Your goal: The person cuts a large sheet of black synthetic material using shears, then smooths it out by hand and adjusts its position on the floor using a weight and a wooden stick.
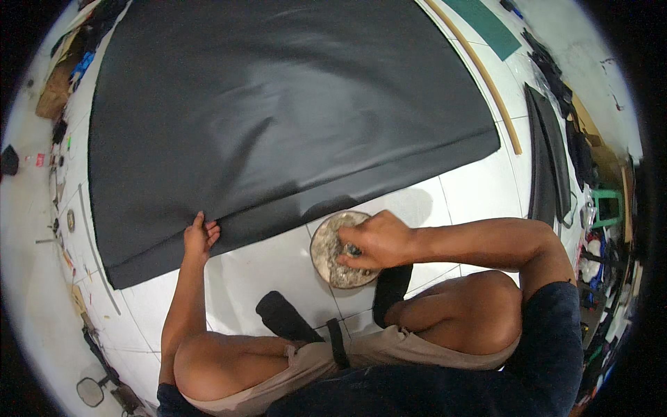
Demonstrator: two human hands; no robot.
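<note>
A large black sheet (278,104), leather-like and slightly glossy, lies over the white tiles with a fold running along its near edge. At its near left corner area my left hand (201,238) rests on the fold, fingers stretched out on the material. My right hand (379,240) is closed at a round, mottled grey-brown block (326,257), just off the sheet's near edge. A small dark part shows between those fingers and looks like a knob on the block. Whether the block touches the floor I cannot tell.
A long tan strip (486,76) curves along the sheet's right side, near a green piece (486,28). Folded black material (545,156) lies further right, before a green plastic stool (608,207). A thin grey rod (97,250) lies left. My knees flank the tiles in front.
</note>
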